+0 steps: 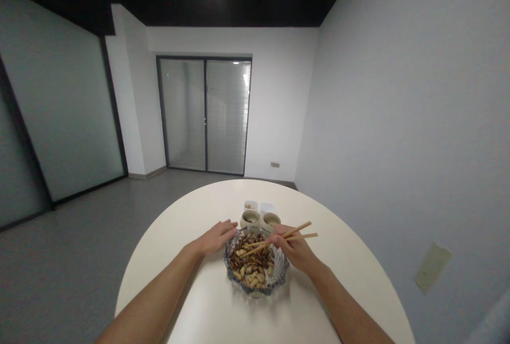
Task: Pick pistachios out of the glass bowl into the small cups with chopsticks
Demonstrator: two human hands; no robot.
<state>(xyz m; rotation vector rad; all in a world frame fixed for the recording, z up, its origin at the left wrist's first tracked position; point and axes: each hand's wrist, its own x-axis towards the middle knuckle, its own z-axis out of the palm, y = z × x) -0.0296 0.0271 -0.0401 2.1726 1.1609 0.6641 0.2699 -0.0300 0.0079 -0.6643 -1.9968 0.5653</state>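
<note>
A scalloped clear glass bowl (pixel 285 276) stands on the round table before me. It holds a mix of dark brown slender pieces (pixel 253 239) and paler, plumper pieces (pixel 254 277); their exact kind is too small to make out. My right hand (pixel 292 248), over the bowl's right side, is closed on a pair of wooden chopsticks (pixel 297 230). Their tips reach down among the pieces in the bowl, and I cannot tell whether they pinch one. Beside the bowl's upper left rim rests my left hand (pixel 217 237), fingers stretched out, holding nothing.
Just beyond the bowl stand two beige cups (pixel 244 222) with something inside. Behind them are two small white containers (pixel 251 204), the left one with a few bits in it. The round cream table (pixel 191 301) stands near the right wall (pixel 382 121); glass doors (pixel 205 115) are ahead.
</note>
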